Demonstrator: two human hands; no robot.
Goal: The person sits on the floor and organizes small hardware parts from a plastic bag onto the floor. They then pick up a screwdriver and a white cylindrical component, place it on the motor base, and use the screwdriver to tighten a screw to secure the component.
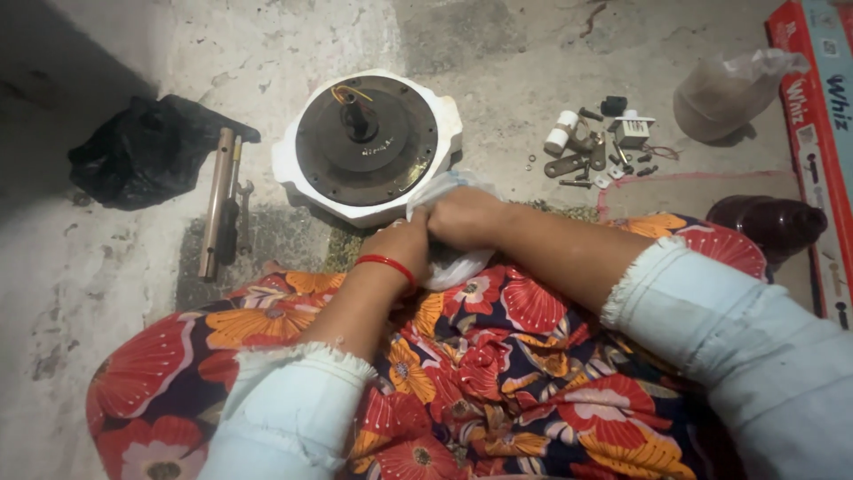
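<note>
Both hands meet over my lap on a thin white plastic bag (449,262). My left hand (402,242), with a red bangle at the wrist, is closed on the bag's near side. My right hand (464,216) grips the bag's top, fingers curled tight. Just beyond the hands a round dark metal motor (366,135) with a short shaft and yellow wires sits in a white housing (286,160) on the concrete floor. What the bag contains is hidden.
A brown rod (216,200) and a spanner (243,209) lie left of the motor beside a black plastic bag (142,151). Small screws, brackets and a white cylinder (597,147) are scattered at right, near a clear bag (729,93), a dark jar (771,224) and a red box (822,133).
</note>
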